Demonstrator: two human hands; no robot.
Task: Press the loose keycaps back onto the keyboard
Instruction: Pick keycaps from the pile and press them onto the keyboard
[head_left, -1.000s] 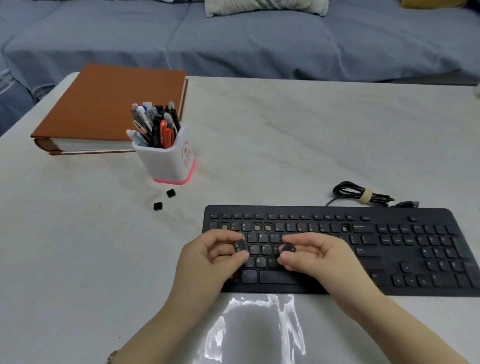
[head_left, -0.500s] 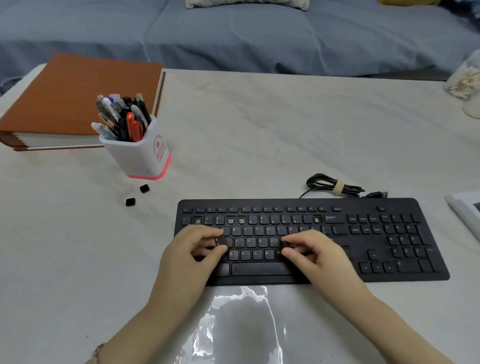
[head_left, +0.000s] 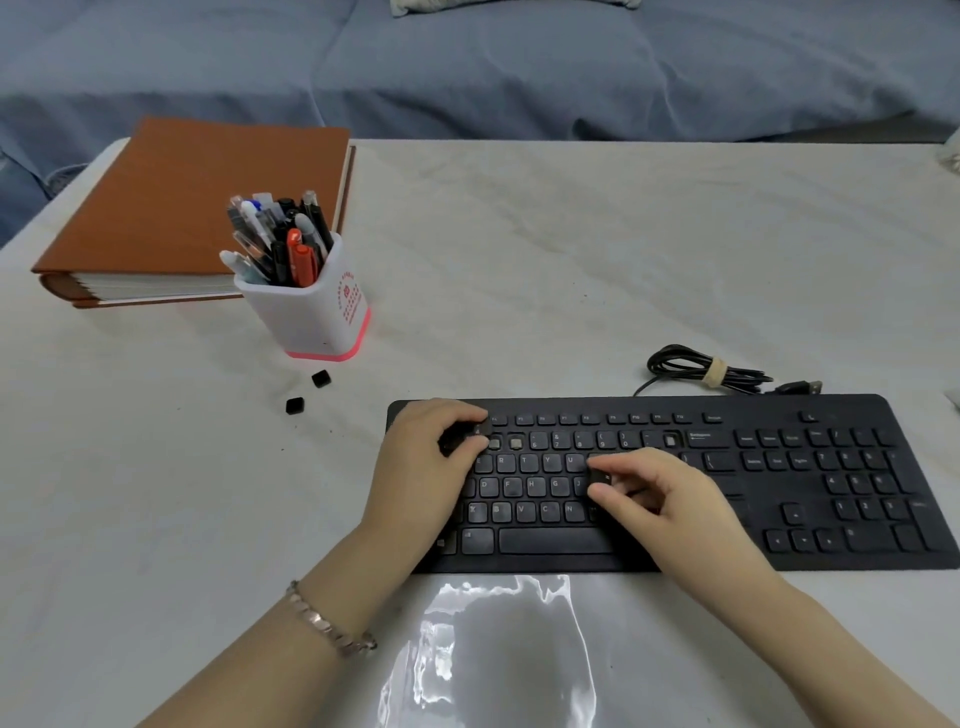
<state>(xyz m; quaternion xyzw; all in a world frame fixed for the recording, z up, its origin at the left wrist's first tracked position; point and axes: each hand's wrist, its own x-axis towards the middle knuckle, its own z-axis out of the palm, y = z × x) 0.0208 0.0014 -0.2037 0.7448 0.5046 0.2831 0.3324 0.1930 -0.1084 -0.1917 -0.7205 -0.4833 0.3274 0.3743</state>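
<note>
A black keyboard (head_left: 779, 499) lies on the white table. Its number row shows three bare key sockets: two near its left end (head_left: 505, 443) and one further right (head_left: 670, 440). My left hand (head_left: 426, 467) is over the keyboard's upper left and pinches a black keycap (head_left: 480, 430) at the number row. My right hand (head_left: 654, 493) hovers over the letter rows and pinches another keycap (head_left: 601, 477) between thumb and forefinger. Two loose keycaps lie on the table left of the keyboard, one nearer (head_left: 294, 406) and one further back (head_left: 321, 378).
A white pen cup (head_left: 317, 317) full of pens stands behind the loose keycaps. An orange binder (head_left: 197, 202) lies at the back left. The bundled keyboard cable (head_left: 706, 371) sits behind the keyboard. A glossy plastic sheet (head_left: 498, 649) lies in front. A blue sofa runs behind the table.
My left hand has moved up and left with its keycap, from the letter rows to the number row. My right hand keeps its keycap over the letter rows. The camera view shifted.
</note>
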